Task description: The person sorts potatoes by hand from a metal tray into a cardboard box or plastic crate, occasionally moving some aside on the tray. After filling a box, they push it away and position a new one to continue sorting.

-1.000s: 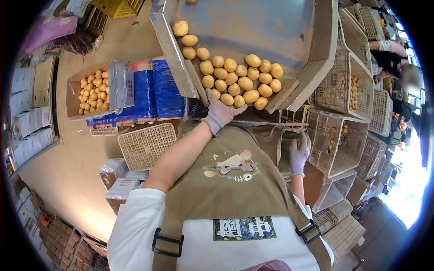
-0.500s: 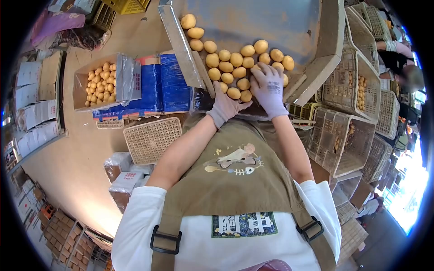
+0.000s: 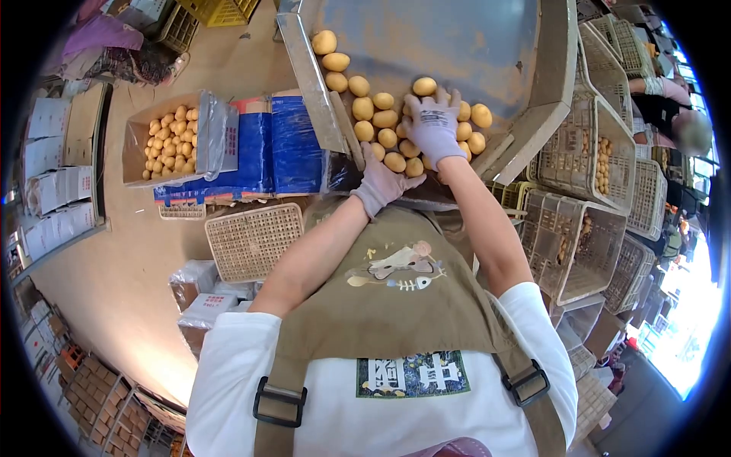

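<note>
Several round yellow fruits (image 3: pixel 363 109) lie together in a metal sorting tray (image 3: pixel 426 34), gathered towards its near end and along its left side. My right hand (image 3: pixel 432 128), in a pale glove, rests palm down over the middle of them with its fingers spread. What lies under that palm is hidden. At the tray's near left corner is my left hand (image 3: pixel 383 183), gloved too, with thumb and fingers apart beside the nearest fruits. One fruit (image 3: pixel 424 86) sits just beyond my right fingertips.
On the left, a lined box (image 3: pixel 212 145) of the same fruits stands beside blue-wrapped cartons (image 3: pixel 295 145). An upturned plastic crate (image 3: pixel 255 240) is below them. Stacked crates (image 3: pixel 579 244) line the right, and another person (image 3: pixel 666 107) is beyond them.
My right hand has shifted left and slightly away from me across the fruits, and several have moved with it. My left hand stays nearly in place.
</note>
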The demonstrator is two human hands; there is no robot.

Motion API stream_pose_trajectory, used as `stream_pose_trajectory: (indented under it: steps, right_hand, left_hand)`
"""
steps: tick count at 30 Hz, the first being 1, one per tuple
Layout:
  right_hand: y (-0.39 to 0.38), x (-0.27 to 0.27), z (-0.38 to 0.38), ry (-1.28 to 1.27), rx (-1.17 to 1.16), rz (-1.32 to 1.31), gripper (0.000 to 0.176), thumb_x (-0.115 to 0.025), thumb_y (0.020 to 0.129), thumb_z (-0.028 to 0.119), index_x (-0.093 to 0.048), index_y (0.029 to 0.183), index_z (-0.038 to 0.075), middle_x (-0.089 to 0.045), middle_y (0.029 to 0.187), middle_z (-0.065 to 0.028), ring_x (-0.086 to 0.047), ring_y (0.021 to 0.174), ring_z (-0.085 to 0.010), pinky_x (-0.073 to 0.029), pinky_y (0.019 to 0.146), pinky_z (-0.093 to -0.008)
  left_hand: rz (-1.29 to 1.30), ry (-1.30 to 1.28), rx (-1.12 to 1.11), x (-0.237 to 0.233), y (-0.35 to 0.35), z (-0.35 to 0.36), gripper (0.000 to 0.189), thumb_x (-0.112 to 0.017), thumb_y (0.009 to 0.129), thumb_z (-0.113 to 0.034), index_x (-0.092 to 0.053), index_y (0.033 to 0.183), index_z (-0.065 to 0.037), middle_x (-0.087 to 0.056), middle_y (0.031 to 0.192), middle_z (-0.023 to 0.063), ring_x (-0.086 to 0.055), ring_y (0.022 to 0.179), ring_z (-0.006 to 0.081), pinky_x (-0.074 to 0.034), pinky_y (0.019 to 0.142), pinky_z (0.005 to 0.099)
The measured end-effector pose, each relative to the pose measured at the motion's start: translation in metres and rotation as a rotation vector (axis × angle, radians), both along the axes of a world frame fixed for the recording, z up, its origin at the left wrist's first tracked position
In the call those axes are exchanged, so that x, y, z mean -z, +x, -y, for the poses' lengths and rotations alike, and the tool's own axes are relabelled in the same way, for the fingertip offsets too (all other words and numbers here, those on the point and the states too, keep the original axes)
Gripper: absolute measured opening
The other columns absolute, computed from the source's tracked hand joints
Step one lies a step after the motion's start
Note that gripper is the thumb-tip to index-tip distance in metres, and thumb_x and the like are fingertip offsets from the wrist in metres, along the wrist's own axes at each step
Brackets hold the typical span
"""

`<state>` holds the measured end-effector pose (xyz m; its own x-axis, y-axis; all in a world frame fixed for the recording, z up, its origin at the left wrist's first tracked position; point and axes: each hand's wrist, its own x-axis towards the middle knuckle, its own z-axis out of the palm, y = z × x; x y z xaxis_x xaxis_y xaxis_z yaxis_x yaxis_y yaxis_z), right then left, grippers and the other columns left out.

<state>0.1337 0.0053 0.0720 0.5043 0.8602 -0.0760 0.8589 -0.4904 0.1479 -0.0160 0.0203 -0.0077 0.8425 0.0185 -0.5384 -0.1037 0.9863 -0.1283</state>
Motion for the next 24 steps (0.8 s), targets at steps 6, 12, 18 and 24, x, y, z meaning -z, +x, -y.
stream_pose_trajectory:
  steps: [6, 12, 18, 24]
  right_hand:
    - [-0.014, -0.055, 0.083, 0.778, -0.187, -0.219, 0.047, -0.075, 0.071, 0.016, -0.067, 0.117, 0.01, -0.067, 0.094, -0.0076, -0.06, 0.104, -0.0288, -0.032, 0.112, -0.0535]
    - [-0.047, -0.068, 0.254, 0.732, 0.27, -0.061, 0.048, -0.07, 0.075, 0.01, -0.064, 0.122, 0.009, -0.064, 0.114, -0.0081, -0.055, 0.115, -0.0297, -0.028, 0.115, -0.0569]
    - [-0.046, -0.024, 0.335, 0.172, 0.879, 0.208, 0.045, -0.07, 0.082, 0.02, -0.064, 0.125, 0.011, -0.065, 0.117, -0.0124, -0.057, 0.114, -0.0334, -0.03, 0.112, -0.0537]
    - [-0.037, -0.064, 0.151, 0.676, 0.11, -0.145, 0.042, -0.069, 0.077, 0.006, -0.066, 0.119, 0.006, -0.064, 0.121, -0.0149, -0.057, 0.115, -0.0367, -0.043, 0.101, -0.0486]
  left_hand:
    - [0.058, -0.08, -0.044, -0.001, 0.001, -0.003, 0.091, -0.029, 0.088, -0.082, -0.028, 0.155, -0.02, -0.03, 0.16, 0.0092, -0.031, 0.146, 0.0386, -0.033, 0.107, 0.0716]
    - [0.034, -0.046, -0.047, -0.017, 0.003, -0.005, 0.089, -0.029, 0.09, -0.079, -0.027, 0.155, -0.019, -0.026, 0.163, 0.0062, -0.024, 0.149, 0.0369, -0.023, 0.111, 0.0719]
    - [0.065, -0.11, -0.051, -0.023, 0.004, -0.007, 0.087, -0.029, 0.091, -0.076, -0.028, 0.155, -0.018, -0.026, 0.163, 0.0073, -0.024, 0.149, 0.037, -0.024, 0.11, 0.0725]
    - [0.019, 0.011, 0.017, -0.022, 0.003, -0.007, 0.087, -0.024, 0.092, -0.077, -0.026, 0.156, -0.018, -0.026, 0.163, 0.0081, -0.025, 0.149, 0.0361, -0.025, 0.111, 0.0719]
